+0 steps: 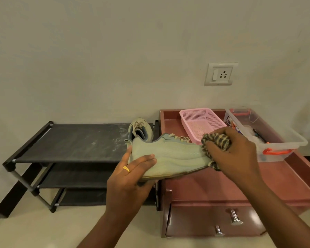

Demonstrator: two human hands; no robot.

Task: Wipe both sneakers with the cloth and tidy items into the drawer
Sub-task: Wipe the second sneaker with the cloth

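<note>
Step in hand: wiping the first sneaker [168, 156], held in the air over the gap between the shoe rack [70, 142] and the cabinet [213, 187].

Left hand [131, 178] is closed around the heel end, thumb on the upper, fingers under the sole. Sneaker lies on its side, toe pointing right. Right hand [234, 151] is closed on the bunched checked cloth [216, 140], pressing it against the toe end.

Second sneaker [140, 128] stands on the rack's top shelf, right end, just behind the held one; not yet handled, by the look of it.

On the cabinet top: pink basket [200, 120] and a clear box [283, 140] with orange clips, side by side. Drawer [209, 219] below appears slightly open.

Judgement on doing the wipe well: keep the left grip firm at the heel so the shoe does not twist under pressure; drag the cloth toe to heel along the ribbed side, then turn the shoe for the far side and the sole edge, where dirt shows darkest. Refold the cloth to a clean face before starting the second sneaker.
</note>
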